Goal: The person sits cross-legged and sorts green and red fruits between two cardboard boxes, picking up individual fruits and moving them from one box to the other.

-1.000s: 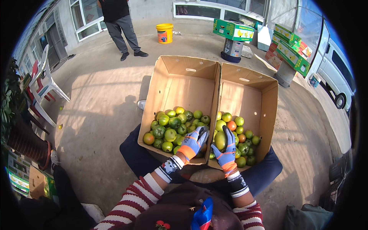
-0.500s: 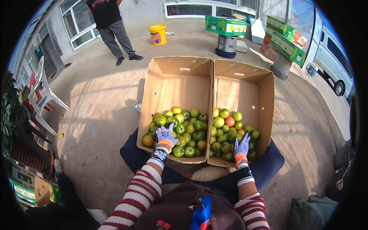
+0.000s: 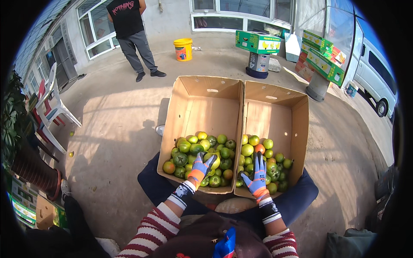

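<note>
Two open cardboard boxes side by side hold green, yellowish and a few reddish tomatoes in their near halves: the left box [image 3: 202, 107] and the right box [image 3: 266, 114]. In the left box, my left hand [image 3: 198, 170], in a blue-and-orange glove with dark fingertips, has its fingers curved over a yellowish-green tomato [image 3: 214, 162], gripping it. My right hand [image 3: 258, 180], gloved alike, lies over the tomatoes in the right box near the divider, fingers stretched forward and thumb out to the left. What is under its palm is hidden.
A person [image 3: 135, 47] stands behind the boxes near a yellow bucket [image 3: 183, 50]. Green cartons on pedestals [image 3: 257, 41] and a stack [image 3: 322, 62] stand at back right, with a white van [image 3: 377, 77] beyond. Plastic chairs [image 3: 58, 109] and a plant pot [image 3: 36, 172] are at left.
Since half a second ago my left hand has moved right and closed on a tomato. My right hand has shifted left toward the divider. The view has shifted slightly.
</note>
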A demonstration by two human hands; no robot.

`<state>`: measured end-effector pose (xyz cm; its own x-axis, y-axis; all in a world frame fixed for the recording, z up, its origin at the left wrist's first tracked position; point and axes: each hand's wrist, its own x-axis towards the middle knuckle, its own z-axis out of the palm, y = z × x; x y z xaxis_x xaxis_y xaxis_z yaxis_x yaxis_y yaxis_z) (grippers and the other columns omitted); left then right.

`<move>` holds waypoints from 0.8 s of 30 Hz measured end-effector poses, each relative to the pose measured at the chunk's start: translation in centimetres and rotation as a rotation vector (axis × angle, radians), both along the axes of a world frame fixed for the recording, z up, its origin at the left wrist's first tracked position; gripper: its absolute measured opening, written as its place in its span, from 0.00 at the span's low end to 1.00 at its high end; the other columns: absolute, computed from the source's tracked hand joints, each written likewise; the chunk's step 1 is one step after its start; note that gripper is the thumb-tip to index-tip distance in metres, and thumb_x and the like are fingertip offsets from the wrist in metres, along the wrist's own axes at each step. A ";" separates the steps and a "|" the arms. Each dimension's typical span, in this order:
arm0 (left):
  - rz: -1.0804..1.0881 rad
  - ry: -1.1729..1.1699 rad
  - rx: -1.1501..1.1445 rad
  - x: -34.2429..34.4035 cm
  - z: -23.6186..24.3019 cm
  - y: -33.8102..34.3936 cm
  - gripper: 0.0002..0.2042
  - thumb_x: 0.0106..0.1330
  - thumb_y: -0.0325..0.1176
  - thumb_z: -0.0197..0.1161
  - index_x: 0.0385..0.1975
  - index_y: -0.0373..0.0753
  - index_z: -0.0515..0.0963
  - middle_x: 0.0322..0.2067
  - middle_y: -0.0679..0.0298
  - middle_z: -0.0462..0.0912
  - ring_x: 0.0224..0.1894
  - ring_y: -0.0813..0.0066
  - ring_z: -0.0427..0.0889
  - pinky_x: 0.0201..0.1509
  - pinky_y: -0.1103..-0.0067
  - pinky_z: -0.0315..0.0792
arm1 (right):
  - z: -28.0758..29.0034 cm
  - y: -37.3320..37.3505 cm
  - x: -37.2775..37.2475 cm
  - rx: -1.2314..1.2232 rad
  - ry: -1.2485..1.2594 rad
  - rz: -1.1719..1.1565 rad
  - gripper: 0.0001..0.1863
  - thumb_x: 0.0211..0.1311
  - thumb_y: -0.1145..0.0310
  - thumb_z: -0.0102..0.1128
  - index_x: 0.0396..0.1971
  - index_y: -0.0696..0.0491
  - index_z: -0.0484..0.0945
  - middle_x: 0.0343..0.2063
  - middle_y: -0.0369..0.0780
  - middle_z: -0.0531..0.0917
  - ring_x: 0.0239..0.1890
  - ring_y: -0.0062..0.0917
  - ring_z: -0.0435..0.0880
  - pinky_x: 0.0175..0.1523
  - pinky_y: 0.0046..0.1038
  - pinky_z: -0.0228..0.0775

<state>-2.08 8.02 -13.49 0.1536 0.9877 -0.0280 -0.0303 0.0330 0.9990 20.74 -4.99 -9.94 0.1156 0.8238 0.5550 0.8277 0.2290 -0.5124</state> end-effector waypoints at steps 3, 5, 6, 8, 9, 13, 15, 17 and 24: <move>-0.202 0.003 0.188 4.7 0.7 -2.3 0.22 0.62 0.39 0.68 0.51 0.33 0.72 0.39 0.57 0.83 0.41 0.74 0.81 0.46 0.75 0.75 | 3.2 -0.2 -3.6 -0.016 0.082 0.279 0.52 0.45 0.58 0.73 0.70 0.54 0.53 0.68 0.51 0.58 0.69 0.48 0.56 0.72 0.42 0.48; -0.252 0.048 0.267 6.2 -0.7 -3.9 0.22 0.67 0.38 0.63 0.57 0.33 0.69 0.46 0.56 0.82 0.47 0.70 0.81 0.51 0.75 0.74 | 3.1 0.0 -4.2 0.062 0.207 0.310 0.48 0.46 0.64 0.73 0.67 0.56 0.57 0.64 0.50 0.64 0.66 0.46 0.63 0.70 0.38 0.55; -0.269 -0.093 0.257 6.9 -1.0 -4.5 0.23 0.68 0.38 0.61 0.59 0.33 0.68 0.48 0.55 0.81 0.51 0.68 0.80 0.54 0.75 0.73 | 2.4 -0.2 -3.6 0.061 0.309 0.291 0.47 0.45 0.66 0.74 0.66 0.57 0.59 0.63 0.49 0.66 0.64 0.44 0.66 0.69 0.37 0.57; -0.294 0.163 0.463 6.3 -1.1 -4.1 0.27 0.68 0.41 0.59 0.64 0.36 0.63 0.56 0.51 0.75 0.58 0.62 0.74 0.61 0.72 0.68 | 1.6 0.6 -2.5 0.132 0.378 0.151 0.47 0.45 0.69 0.74 0.66 0.57 0.59 0.61 0.48 0.68 0.62 0.41 0.68 0.68 0.36 0.59; -0.295 0.318 0.466 6.6 2.3 -5.1 0.29 0.67 0.43 0.59 0.65 0.37 0.62 0.59 0.49 0.71 0.61 0.59 0.70 0.64 0.71 0.65 | 0.4 0.3 -0.4 0.196 0.505 0.064 0.46 0.46 0.71 0.73 0.67 0.57 0.59 0.60 0.48 0.68 0.62 0.41 0.68 0.67 0.35 0.59; 0.046 1.151 0.674 0.1 5.1 -2.1 0.41 0.57 0.54 0.63 0.68 0.40 0.58 0.66 0.47 0.60 0.68 0.48 0.57 0.71 0.58 0.48 | -0.9 -0.1 3.6 0.129 0.310 -0.322 0.47 0.48 0.73 0.72 0.68 0.55 0.56 0.61 0.49 0.65 0.64 0.43 0.65 0.68 0.36 0.57; 0.181 1.356 0.495 -4.0 3.0 0.5 0.45 0.53 0.55 0.66 0.69 0.42 0.55 0.67 0.46 0.57 0.70 0.46 0.52 0.71 0.53 0.43 | -2.4 -0.1 4.7 0.088 0.267 -0.428 0.46 0.49 0.72 0.71 0.69 0.55 0.55 0.62 0.50 0.65 0.65 0.45 0.63 0.70 0.37 0.55; 0.187 1.451 0.278 -7.2 0.9 1.1 0.48 0.50 0.54 0.68 0.70 0.42 0.53 0.68 0.44 0.54 0.71 0.46 0.50 0.72 0.53 0.41 | -3.7 -0.6 6.0 0.088 0.171 -0.462 0.48 0.47 0.72 0.72 0.69 0.54 0.55 0.63 0.53 0.62 0.64 0.50 0.63 0.68 0.40 0.57; 0.106 1.612 0.324 -11.5 -3.7 2.0 0.47 0.45 0.52 0.71 0.67 0.43 0.60 0.57 0.49 0.69 0.62 0.49 0.63 0.69 0.56 0.49 | -4.1 -0.2 5.1 0.040 -0.080 -0.383 0.48 0.47 0.62 0.73 0.68 0.56 0.57 0.65 0.48 0.63 0.67 0.42 0.61 0.71 0.43 0.49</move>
